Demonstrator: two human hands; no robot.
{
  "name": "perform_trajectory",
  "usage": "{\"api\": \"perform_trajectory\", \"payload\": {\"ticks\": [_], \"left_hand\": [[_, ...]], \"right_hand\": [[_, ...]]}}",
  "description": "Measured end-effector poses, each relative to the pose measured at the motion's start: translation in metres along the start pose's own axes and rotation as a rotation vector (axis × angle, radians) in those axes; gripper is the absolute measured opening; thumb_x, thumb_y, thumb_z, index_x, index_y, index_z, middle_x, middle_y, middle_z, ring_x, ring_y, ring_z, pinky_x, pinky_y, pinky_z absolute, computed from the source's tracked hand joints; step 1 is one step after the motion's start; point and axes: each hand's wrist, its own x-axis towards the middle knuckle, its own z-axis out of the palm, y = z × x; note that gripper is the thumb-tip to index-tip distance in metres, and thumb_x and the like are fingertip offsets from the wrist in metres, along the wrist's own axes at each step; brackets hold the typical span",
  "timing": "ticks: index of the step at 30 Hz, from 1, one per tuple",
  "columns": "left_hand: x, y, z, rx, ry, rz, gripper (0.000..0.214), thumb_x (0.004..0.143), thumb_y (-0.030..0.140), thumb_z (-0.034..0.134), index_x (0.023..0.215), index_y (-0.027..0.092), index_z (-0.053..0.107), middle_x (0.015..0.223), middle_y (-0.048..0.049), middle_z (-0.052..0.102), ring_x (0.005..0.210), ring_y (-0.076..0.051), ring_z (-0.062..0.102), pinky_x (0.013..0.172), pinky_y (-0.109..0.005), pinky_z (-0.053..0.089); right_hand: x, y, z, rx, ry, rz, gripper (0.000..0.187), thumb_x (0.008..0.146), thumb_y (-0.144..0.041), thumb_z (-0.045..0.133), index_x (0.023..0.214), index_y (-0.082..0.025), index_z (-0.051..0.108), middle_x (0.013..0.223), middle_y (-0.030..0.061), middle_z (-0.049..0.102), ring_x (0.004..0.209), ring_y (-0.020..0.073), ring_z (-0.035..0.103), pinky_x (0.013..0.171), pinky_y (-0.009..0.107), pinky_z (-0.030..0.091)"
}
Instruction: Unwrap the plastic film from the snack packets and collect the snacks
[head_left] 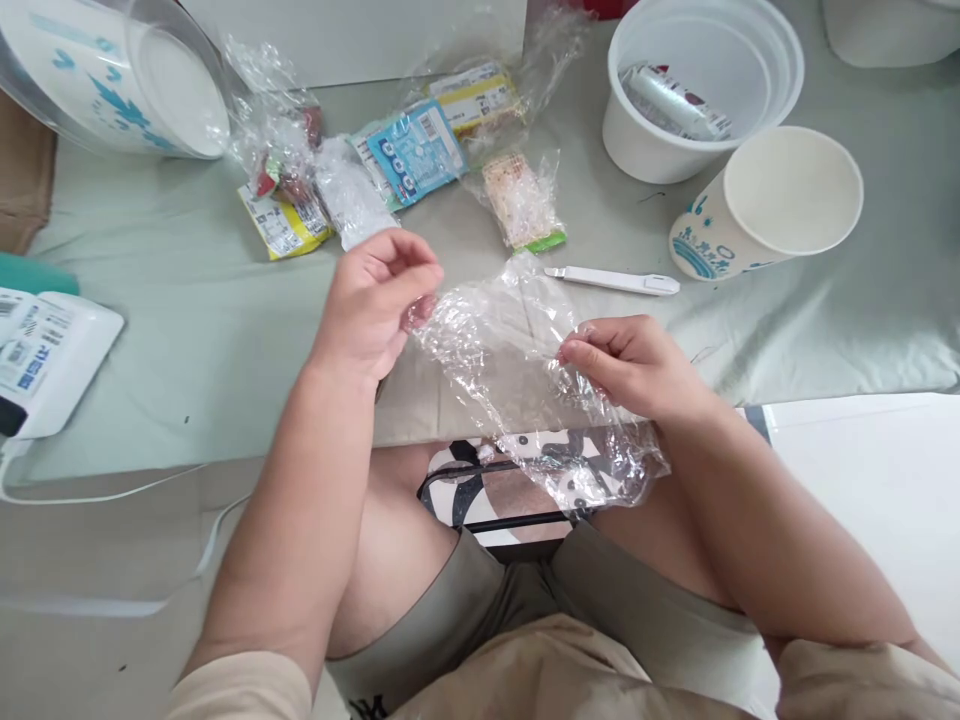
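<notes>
A crumpled clear plastic bag [517, 350] is stretched between my two hands over the table's front edge, its lower part hanging above my lap. My left hand [382, 295] pinches its upper left side, fingers curled. On the right, my right hand [634, 362] has its fingers closed on the bag's other side. Just beyond the bag lies a white utility knife [615, 280] with its tip toward the left. Behind it sits a clear packet [523, 200] with pale contents and a green edge. A blue packet [420, 150] lies farther back.
At the back right stand a white tub [622, 130] holding a silvery packet and a tilted paper cup [697, 240]. Yellow-and-white packets [289, 225] and loose wrap lie at the back left, near a large patterned bucket [112, 80]. A white device [60, 350] with a cable sits far left.
</notes>
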Motion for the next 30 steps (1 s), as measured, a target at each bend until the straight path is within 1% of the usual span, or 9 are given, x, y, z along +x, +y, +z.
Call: {"api": "perform_trajectory", "payload": {"ticks": [3, 6, 8, 11, 15, 21, 23, 27, 30], "left_hand": [[0.003, -0.002, -0.002, -0.047, 0.093, 0.082, 0.04, 0.073, 0.05, 0.089, 0.08, 0.025, 0.058, 0.064, 0.007, 0.051, 0.052, -0.006, 0.043, 0.047, -0.029, 0.028], [-0.002, 0.002, 0.009, 0.143, -0.051, 0.078, 0.043, 0.076, 0.061, 0.083, 0.079, 0.022, 0.065, 0.075, 0.001, 0.064, 0.067, -0.011, 0.056, 0.059, -0.031, 0.039], [-0.007, 0.003, 0.018, 0.327, -0.156, 0.026, 0.04, 0.073, 0.054, 0.087, 0.082, 0.02, 0.068, 0.079, -0.002, 0.068, 0.072, -0.014, 0.058, 0.063, -0.031, 0.041], [-0.01, 0.004, 0.025, 0.477, -0.195, -0.05, 0.027, 0.072, 0.036, 0.088, 0.077, 0.019, 0.068, 0.063, 0.0021, 0.057, 0.059, -0.012, 0.049, 0.056, -0.03, 0.036], [-0.012, 0.007, 0.022, 0.375, -0.213, -0.032, 0.03, 0.077, 0.035, 0.086, 0.069, 0.02, 0.062, 0.058, 0.0036, 0.049, 0.053, -0.011, 0.044, 0.052, -0.028, 0.034], [-0.015, 0.007, 0.013, 0.149, -0.362, -0.189, 0.038, 0.081, 0.048, 0.084, 0.077, 0.021, 0.058, 0.073, -0.0042, 0.073, 0.061, -0.015, 0.065, 0.052, -0.026, 0.044], [-0.014, 0.005, 0.011, 0.134, -0.326, -0.232, 0.034, 0.079, 0.04, 0.088, 0.08, 0.021, 0.059, 0.072, -0.0035, 0.074, 0.056, -0.014, 0.064, 0.049, -0.025, 0.041], [-0.013, 0.004, 0.011, 0.179, -0.136, -0.206, 0.03, 0.073, 0.022, 0.09, 0.083, 0.021, 0.062, 0.067, 0.0007, 0.07, 0.054, -0.013, 0.063, 0.05, -0.025, 0.042], [-0.013, 0.005, 0.01, 0.123, -0.079, -0.122, 0.041, 0.064, 0.027, 0.097, 0.079, 0.021, 0.06, 0.066, 0.0028, 0.065, 0.06, -0.013, 0.064, 0.056, -0.028, 0.049]], "right_hand": [[0.0, 0.004, -0.004, -0.066, 0.054, -0.037, 0.035, 0.095, -0.039, 0.061, 0.066, -0.02, 0.058, 0.047, -0.0042, 0.048, 0.045, 0.0074, 0.037, 0.045, 0.025, 0.029], [0.001, 0.009, -0.001, -0.178, 0.076, -0.104, 0.031, 0.094, -0.036, 0.059, 0.068, -0.019, 0.062, 0.05, -0.0037, 0.05, 0.048, 0.0077, 0.039, 0.049, 0.026, 0.031], [0.001, 0.012, 0.003, -0.254, 0.049, -0.144, 0.03, 0.094, -0.035, 0.057, 0.071, -0.018, 0.064, 0.051, -0.0037, 0.05, 0.049, 0.0077, 0.04, 0.051, 0.025, 0.031], [0.002, 0.015, 0.007, -0.339, 0.009, -0.185, 0.03, 0.096, -0.034, 0.056, 0.073, -0.018, 0.065, 0.052, -0.0036, 0.052, 0.05, 0.0083, 0.041, 0.055, 0.025, 0.033], [0.005, 0.017, 0.008, -0.358, 0.016, -0.176, 0.029, 0.097, -0.035, 0.055, 0.075, -0.018, 0.066, 0.056, -0.0023, 0.055, 0.052, 0.0096, 0.045, 0.057, 0.026, 0.034], [0.008, 0.017, 0.012, -0.38, 0.011, -0.189, 0.028, 0.097, -0.035, 0.055, 0.078, -0.019, 0.067, 0.051, -0.0038, 0.048, 0.051, 0.0102, 0.041, 0.058, 0.027, 0.032], [0.009, 0.017, 0.013, -0.388, 0.008, -0.192, 0.027, 0.097, -0.034, 0.055, 0.077, -0.019, 0.066, 0.052, -0.0037, 0.049, 0.051, 0.0102, 0.041, 0.058, 0.027, 0.032], [0.009, 0.017, 0.013, -0.385, 0.025, -0.202, 0.03, 0.096, -0.034, 0.054, 0.071, -0.019, 0.058, 0.052, -0.0039, 0.045, 0.05, 0.0095, 0.038, 0.057, 0.027, 0.031], [0.009, 0.017, 0.012, -0.381, 0.027, -0.196, 0.031, 0.097, -0.035, 0.054, 0.071, -0.019, 0.058, 0.051, -0.0043, 0.043, 0.051, 0.0095, 0.037, 0.057, 0.027, 0.031]]}}
